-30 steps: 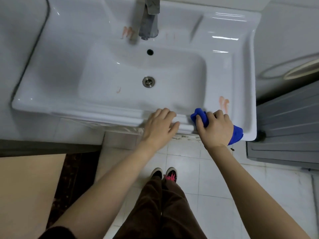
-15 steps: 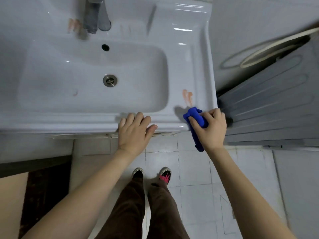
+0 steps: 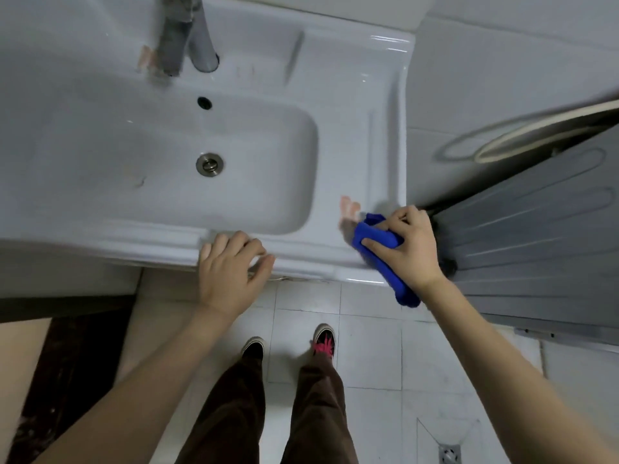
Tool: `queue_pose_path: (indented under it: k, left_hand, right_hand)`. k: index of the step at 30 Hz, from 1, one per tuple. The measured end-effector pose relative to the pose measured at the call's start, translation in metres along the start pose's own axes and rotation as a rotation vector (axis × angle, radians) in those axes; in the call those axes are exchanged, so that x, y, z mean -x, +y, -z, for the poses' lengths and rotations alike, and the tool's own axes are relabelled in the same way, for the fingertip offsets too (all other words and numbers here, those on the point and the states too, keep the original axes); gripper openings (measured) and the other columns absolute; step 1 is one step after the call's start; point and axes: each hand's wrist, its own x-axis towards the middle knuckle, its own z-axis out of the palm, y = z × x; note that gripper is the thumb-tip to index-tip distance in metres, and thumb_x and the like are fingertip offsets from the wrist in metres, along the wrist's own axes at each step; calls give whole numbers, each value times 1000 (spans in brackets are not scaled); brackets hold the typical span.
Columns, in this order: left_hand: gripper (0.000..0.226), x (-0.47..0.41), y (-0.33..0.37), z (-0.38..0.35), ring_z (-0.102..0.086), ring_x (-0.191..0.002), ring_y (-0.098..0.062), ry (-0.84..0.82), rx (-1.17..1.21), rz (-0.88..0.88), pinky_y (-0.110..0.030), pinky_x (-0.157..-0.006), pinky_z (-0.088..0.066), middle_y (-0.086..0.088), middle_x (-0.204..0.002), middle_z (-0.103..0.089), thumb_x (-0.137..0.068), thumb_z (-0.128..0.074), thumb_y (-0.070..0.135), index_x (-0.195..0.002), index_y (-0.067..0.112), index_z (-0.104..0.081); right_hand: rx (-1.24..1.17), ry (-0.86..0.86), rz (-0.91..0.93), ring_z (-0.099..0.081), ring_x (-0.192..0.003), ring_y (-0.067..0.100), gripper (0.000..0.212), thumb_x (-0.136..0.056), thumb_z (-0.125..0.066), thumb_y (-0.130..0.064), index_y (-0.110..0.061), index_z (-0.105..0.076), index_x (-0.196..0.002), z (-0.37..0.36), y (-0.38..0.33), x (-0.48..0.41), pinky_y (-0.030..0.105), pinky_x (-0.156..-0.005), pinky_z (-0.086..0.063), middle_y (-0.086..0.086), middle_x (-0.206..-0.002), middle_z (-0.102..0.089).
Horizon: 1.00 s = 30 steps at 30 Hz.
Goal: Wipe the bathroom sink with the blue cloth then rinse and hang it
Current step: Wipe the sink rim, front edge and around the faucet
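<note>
Right hand (image 3: 412, 246) gripped the bunched blue cloth (image 3: 378, 241) on the sink's (image 3: 335, 95) front right corner, just beside an orange smear (image 3: 348, 207). Left hand (image 3: 231, 272) rested on the sink's front rim, fingers loose, holding nothing.

Blue cloth (image 3: 378, 241), white sink (image 3: 365, 128), brown trousers (image 3: 234, 413), pink-laced shoe (image 3: 324, 343)

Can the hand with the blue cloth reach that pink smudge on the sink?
Probably yes. The right hand holds the cloth on the sink rim right beside the pink smudge, and nothing lies between them.
</note>
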Motion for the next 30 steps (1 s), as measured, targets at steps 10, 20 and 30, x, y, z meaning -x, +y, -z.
queue_pose_path:
  k: [10,20,30]
  left_hand:
    - [23,-3,9,-9,-48,-73,-25,102,-10,41,-35,-64,-31,0,-76,-61,-86,-57,30,-68,16,-60]
    - [21,-2,12,-11,-44,-70,-23,119,-5,97,-35,-64,-31,1,-71,-56,-84,-61,26,-66,15,-57]
    - [26,-2,13,-6,-45,-74,-24,69,41,126,-33,-68,-29,3,-75,-58,-86,-55,33,-66,16,-59]
  right_hand:
    - [-160,83,1,-46,-98,16,22,-75,-81,-26,-11,-71,-88,3,25,-97,31,-96,-43,-5,-99,-43]
    - [-217,-6,114,-50,-94,22,20,-74,-82,-22,-12,-71,-88,5,32,-44,31,-93,-44,-1,-97,-41]
    - [-308,-39,19,-53,-93,20,16,-75,-82,-20,-20,-69,-84,5,26,-11,22,-92,-42,-1,-97,-41]
